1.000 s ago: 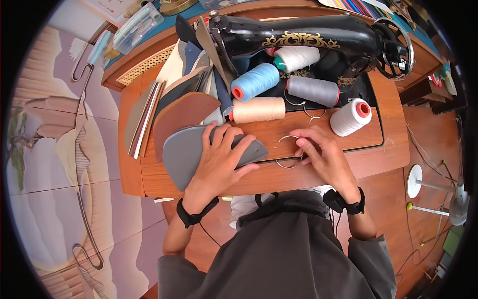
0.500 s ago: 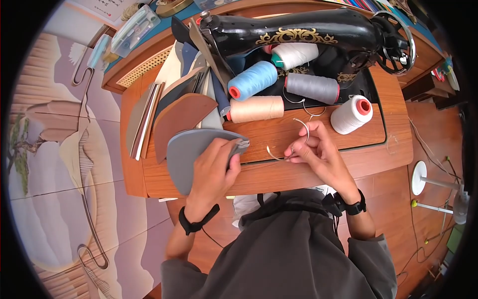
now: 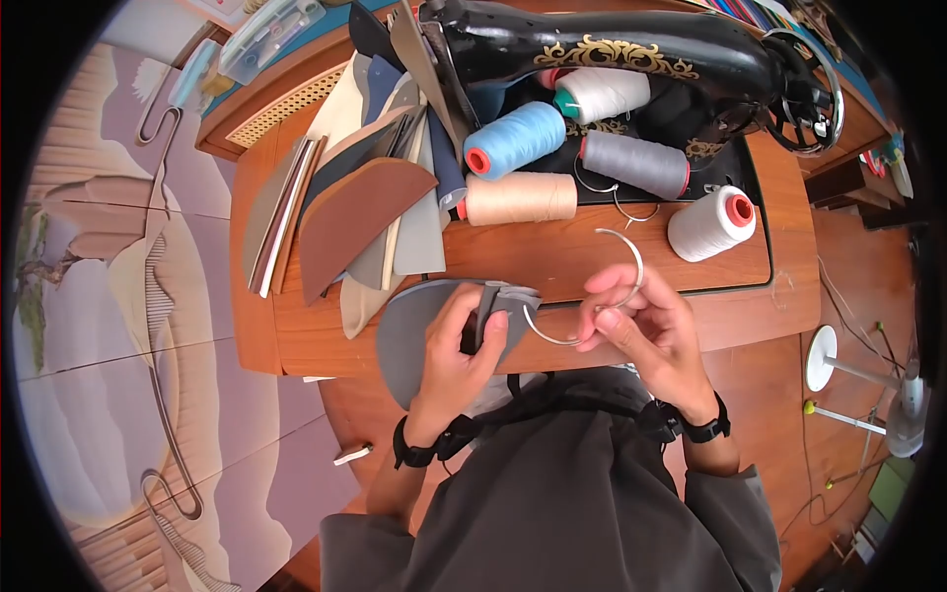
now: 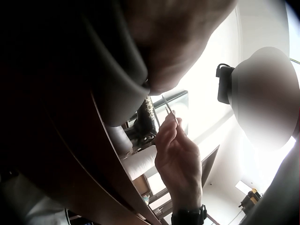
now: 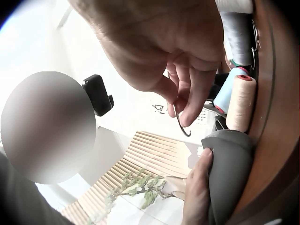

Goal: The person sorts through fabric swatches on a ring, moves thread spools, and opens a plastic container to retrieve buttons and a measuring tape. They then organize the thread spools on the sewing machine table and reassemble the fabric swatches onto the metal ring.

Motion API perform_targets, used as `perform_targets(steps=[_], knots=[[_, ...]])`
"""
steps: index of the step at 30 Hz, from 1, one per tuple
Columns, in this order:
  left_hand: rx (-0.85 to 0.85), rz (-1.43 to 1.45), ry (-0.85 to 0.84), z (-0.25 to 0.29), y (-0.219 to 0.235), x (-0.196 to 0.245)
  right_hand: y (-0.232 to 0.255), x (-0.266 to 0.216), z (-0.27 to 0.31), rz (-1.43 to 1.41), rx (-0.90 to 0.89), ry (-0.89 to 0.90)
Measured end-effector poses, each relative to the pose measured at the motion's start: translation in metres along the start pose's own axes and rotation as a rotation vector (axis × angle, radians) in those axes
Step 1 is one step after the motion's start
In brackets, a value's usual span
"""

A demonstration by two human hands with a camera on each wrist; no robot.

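In the head view the left hand (image 3: 454,345) grips a stack of grey curved sheets (image 3: 406,335) at the table's front edge, fingers and thumb around its folded-looking upper edge. Just right of it, the right hand (image 3: 656,335) pinches an opened metal ring (image 3: 639,259), its gap facing the stack. The right wrist view shows the ring (image 5: 183,125) between the right hand's (image 5: 164,47) thumb and fingers, above the grey stack (image 5: 229,176) held by the left hand (image 5: 198,190). A dark, blurred left hand (image 4: 180,42) fills the top of the left wrist view; the right hand (image 4: 180,161) holds the ring (image 4: 169,107) beyond.
Behind the hands lie peach (image 3: 521,198), blue (image 3: 516,140), grey (image 3: 634,164) and white thread spools (image 3: 711,223), with a black sewing machine (image 3: 602,49). Other curved sheets, one brown (image 3: 365,222), fan out at left. Two linked rings (image 3: 617,187) lie near the machine.
The left hand has gone from lying spread on the grey stack to gripping it, and has drawn it right and towards the body. The right hand has raised and turned the ring.
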State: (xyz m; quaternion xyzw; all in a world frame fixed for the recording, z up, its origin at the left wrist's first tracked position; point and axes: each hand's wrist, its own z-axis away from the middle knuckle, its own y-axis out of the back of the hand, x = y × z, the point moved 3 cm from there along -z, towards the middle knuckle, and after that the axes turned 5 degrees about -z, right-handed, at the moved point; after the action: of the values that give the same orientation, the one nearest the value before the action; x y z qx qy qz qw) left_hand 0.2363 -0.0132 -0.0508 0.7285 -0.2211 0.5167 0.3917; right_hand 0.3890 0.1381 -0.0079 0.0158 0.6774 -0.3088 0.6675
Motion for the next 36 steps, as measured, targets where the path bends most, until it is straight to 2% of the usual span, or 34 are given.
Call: perform_targets(steps=[4, 7, 11, 13, 17, 19, 22, 26, 29, 31, 32, 34, 36], knots=[[0.085, 0.171, 0.043, -0.002, -0.006, 0.003, 0.001, 0.016, -0.004, -0.009, 0.012, -0.097], [-0.006, -0.137, -0.268, -0.005, -0.004, 0.008, 0.006, 0.024, -0.002, 0.010, 0.042, -0.118], [0.003, -0.140, -0.136, -0.004, -0.005, 0.012, 0.012, 0.027, 0.001, 0.012, 0.052, -0.116], [-0.031, -0.196, -0.220, -0.005, -0.004, 0.011, 0.013, 0.027, 0.002, 0.015, 0.057, -0.103], [-0.054, -0.303, -0.198, -0.006, -0.003, 0.020, 0.015, 0.026, 0.000, 0.017, 0.091, -0.116], [0.035, -0.427, -0.278, -0.008, 0.000, 0.019, 0.015, 0.026, -0.001, 0.015, 0.098, -0.121], [-0.007, -0.419, -0.238, -0.006, 0.001, 0.017, 0.013, 0.027, -0.005, 0.010, 0.110, -0.126], [0.021, -0.446, -0.261, -0.006, -0.001, 0.016, 0.012, 0.029, -0.006, -0.018, 0.100, -0.110], [0.006, -0.499, -0.338, -0.013, -0.003, 0.032, 0.013, 0.031, -0.006, -0.017, 0.090, -0.084], [0.105, -0.642, -0.375, -0.013, -0.003, 0.038, 0.013, 0.032, -0.006, -0.011, 0.091, -0.071], [0.102, -0.640, -0.374, -0.012, -0.003, 0.036, 0.013, 0.032, -0.006, -0.026, 0.096, -0.060], [0.127, -0.717, -0.557, -0.006, -0.003, 0.033, 0.012, 0.033, -0.006, -0.040, 0.100, -0.049], [0.103, -0.665, -0.592, -0.001, -0.003, 0.019, 0.010, 0.034, -0.006, -0.078, 0.098, 0.020]])
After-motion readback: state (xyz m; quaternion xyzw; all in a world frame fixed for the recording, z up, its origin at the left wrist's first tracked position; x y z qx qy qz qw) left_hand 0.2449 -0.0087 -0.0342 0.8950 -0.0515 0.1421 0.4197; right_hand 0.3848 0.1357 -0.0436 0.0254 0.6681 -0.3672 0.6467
